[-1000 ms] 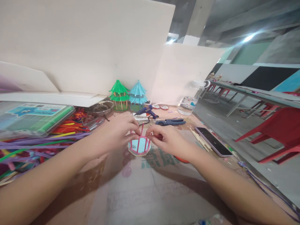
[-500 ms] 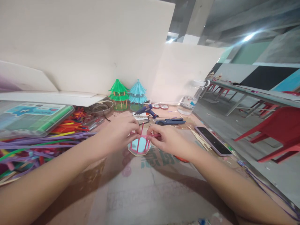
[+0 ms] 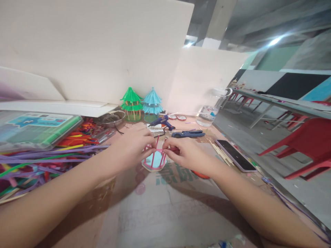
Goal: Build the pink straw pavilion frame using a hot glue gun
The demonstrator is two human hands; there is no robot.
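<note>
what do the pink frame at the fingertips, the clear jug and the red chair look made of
Pink frame: perhaps wrapped or coloured sticks; thin, straight, matt-looking, though blur hides texture. Clear jug: plastic or glass, see-through and glossy. Red chair: probably moulded plastic, smooth and evenly coloured.

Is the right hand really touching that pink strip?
Touching. The head view shows the right hand pinching the pink strip between thumb and fingers, one end showing inside the grip.

Worktop evenly lit, soft forearm shadows. Ceiling light flares upper right. Wide-angle stretch at edges; fine detail smeary.
</note>
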